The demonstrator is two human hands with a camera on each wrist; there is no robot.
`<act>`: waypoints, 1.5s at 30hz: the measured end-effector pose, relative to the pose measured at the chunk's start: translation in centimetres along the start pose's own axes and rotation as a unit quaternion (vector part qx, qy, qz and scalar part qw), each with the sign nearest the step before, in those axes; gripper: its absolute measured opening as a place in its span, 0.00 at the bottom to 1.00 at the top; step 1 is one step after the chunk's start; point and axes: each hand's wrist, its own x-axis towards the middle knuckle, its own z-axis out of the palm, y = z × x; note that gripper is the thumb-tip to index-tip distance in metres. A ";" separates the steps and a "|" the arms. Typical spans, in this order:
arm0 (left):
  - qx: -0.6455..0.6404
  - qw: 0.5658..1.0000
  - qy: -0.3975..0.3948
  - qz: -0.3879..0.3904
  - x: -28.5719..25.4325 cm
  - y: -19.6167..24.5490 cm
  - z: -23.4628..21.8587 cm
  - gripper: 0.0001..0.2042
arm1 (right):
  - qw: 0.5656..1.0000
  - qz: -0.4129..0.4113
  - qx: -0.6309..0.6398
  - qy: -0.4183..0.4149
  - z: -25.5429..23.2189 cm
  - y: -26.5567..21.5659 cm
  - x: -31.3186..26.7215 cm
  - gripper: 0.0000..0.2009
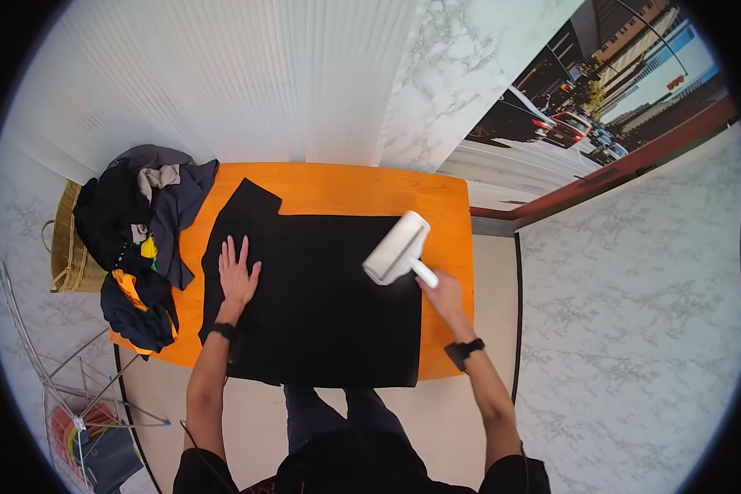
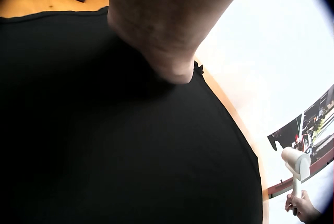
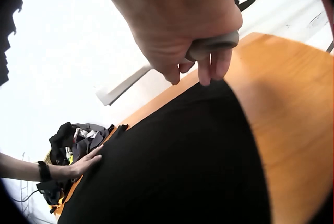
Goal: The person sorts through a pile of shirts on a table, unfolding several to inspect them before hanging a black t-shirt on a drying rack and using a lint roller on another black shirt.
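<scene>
A black T-shirt (image 1: 329, 305) lies spread flat on the orange table (image 1: 370, 188), one sleeve pointing to the far left. My left hand (image 1: 237, 278) rests on its left part, fingers straight and spread. In my right hand (image 1: 445, 298) is the handle of a white lint roller (image 1: 397, 247), gripped with curled fingers. The roller head overlaps the shirt's right part in the head view. From the right wrist, the grey end of the handle (image 3: 214, 46) shows in the fist, and the roller is raised over the cloth.
A heap of dark clothes (image 1: 140, 206) sits at the table's left end, partly over a wicker basket (image 1: 70, 255). A metal rack (image 1: 78, 421) stands on the floor at lower left. Behind the table rises a white wall (image 1: 222, 82); a street picture (image 1: 589, 115) hangs at the right.
</scene>
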 end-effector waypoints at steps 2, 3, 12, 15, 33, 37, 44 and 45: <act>-0.002 1.000 -0.002 -0.002 2.9 0.2 1.0 0.32 | 1.000 -0.017 0.004 0.007 2.9 -3.0 2.8 0.16; -0.001 1.000 -0.004 -0.002 4.3 0.2 1.5 0.31 | 0.998 -0.042 0.024 0.050 4.8 -3.9 4.2 0.14; 0.003 1.000 0.019 0.004 9.6 -0.6 3.7 0.32 | 0.990 -0.109 0.010 0.091 9.2 -3.0 12.0 0.21; -0.001 1.000 0.018 0.009 11.5 -0.6 3.8 0.32 | 0.993 -0.084 0.021 0.081 8.9 -2.8 14.0 0.23; -0.155 0.985 -0.078 -0.010 -12.0 7.8 0.5 0.46 | 0.954 -0.124 -0.075 -0.263 3.5 -16.9 8.3 0.22; -0.173 0.980 -0.094 0.001 -13.3 7.7 1.3 0.49 | 0.941 -0.181 -0.058 -0.279 6.7 -21.2 9.2 0.21; -0.151 0.983 -0.105 0.022 -13.7 6.9 1.2 0.54 | 0.927 -0.260 -0.067 -0.261 13.1 -29.5 10.9 0.21; -0.149 0.983 -0.102 0.019 -13.7 6.9 1.2 0.54 | 0.926 -0.277 -0.056 -0.249 14.2 -30.6 11.1 0.22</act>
